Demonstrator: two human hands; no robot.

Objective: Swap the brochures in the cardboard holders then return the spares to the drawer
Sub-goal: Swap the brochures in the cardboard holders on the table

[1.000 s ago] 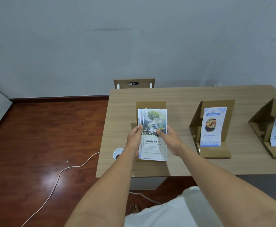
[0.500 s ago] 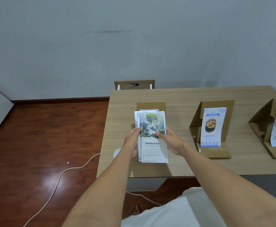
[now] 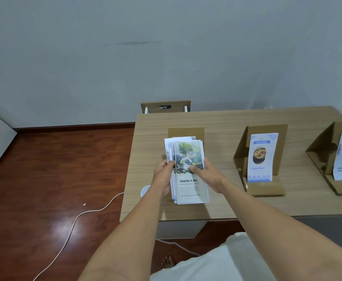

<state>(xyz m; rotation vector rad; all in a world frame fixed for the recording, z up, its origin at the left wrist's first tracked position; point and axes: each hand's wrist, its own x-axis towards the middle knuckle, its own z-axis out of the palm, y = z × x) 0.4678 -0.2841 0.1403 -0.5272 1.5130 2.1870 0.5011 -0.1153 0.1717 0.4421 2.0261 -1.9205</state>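
Now both hands grip the brochures [image 3: 189, 171] in front of the left holder [image 3: 186, 132] over the table [image 3: 223, 122]: left hand [image 3: 163, 176] pinching one edge, right hand [image 3: 208, 175] thumbing the top sheet. Light, floppy, slick paper, I'd say; best held mid-edge so the stack doesn't fan.

White cable [image 3: 68, 226] on red-brown wood floor [image 3: 44, 179]; grey wall [image 3: 145, 47].

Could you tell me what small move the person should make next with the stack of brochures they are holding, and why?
Probably slide the top Liceria & Co. brochure off the stack with the right hand, while the left hand keeps its grip on the rest. The right thumb lies on that top sheet, the stack is fanned, and the left cardboard holder behind it looks empty.
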